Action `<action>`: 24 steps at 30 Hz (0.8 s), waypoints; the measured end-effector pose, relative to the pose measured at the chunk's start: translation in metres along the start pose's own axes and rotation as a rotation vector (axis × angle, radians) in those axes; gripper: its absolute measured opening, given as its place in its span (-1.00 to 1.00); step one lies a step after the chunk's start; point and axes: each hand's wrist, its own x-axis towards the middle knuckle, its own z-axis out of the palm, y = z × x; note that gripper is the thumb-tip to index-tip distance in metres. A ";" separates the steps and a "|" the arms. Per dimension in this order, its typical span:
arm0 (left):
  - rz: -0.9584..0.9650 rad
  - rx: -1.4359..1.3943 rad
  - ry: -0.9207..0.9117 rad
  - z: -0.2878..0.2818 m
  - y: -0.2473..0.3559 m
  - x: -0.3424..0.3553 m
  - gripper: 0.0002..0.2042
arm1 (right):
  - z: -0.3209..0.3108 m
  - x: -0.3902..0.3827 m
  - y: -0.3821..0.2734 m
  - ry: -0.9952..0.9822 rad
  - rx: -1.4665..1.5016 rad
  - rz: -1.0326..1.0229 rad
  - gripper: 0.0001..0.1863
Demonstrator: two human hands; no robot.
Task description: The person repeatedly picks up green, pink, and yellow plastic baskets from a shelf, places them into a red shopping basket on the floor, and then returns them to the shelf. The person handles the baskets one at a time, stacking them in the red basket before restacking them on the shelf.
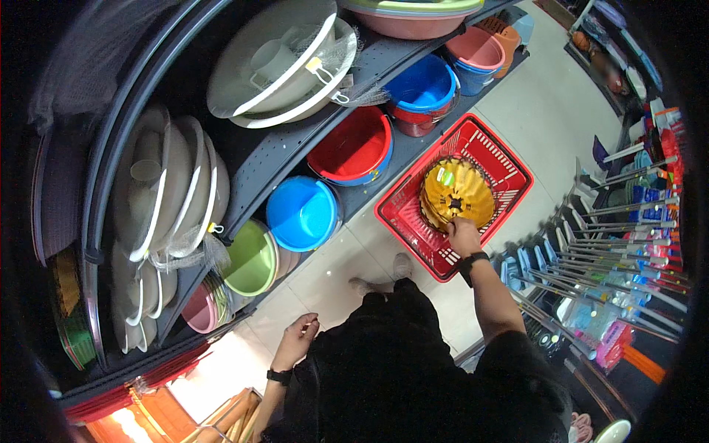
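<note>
A round gold piece with a fluted rim and dark slots round its middle [473, 184] lies in a red shopping basket [389, 218]; layered edges at its left suggest a stack. At its near edge, my right hand [464, 238] has its fingers closed on the gold piece, the fingertips partly hidden. My left hand [298, 340] hangs low beside my body, away from the basket. Its fingers are curled together, and whether anything small is inside them I cannot make out.
Shelving at left carries blue [301, 213], red [351, 148] and green [249, 258] buckets, with white basins [284, 63] in netting above. Long-handled cleaning tools [613, 244] crowd the right side. Pale floor tiles [325, 269] run between.
</note>
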 end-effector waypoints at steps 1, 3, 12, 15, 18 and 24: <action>0.014 0.005 0.009 0.000 0.001 0.004 -0.64 | -0.008 -0.004 0.001 0.077 0.032 -0.023 -0.73; 0.077 0.008 0.014 0.000 0.005 0.012 -0.64 | -0.034 -0.009 0.000 0.205 0.152 -0.074 -0.74; 0.388 -0.005 -0.066 0.009 0.070 0.073 -0.60 | -0.167 -0.054 -0.058 -0.042 0.752 -0.107 -0.78; 0.344 -0.261 -0.134 0.013 0.092 0.101 -0.46 | -0.202 -0.070 -0.082 -0.123 0.853 -0.071 -0.84; 0.224 -0.614 -0.156 0.010 0.137 0.099 -0.30 | -0.227 -0.088 -0.111 -0.179 0.839 -0.171 -0.84; 0.280 -1.072 -0.312 -0.013 0.155 0.088 -0.16 | -0.235 -0.105 -0.181 -0.186 0.504 -0.724 -0.70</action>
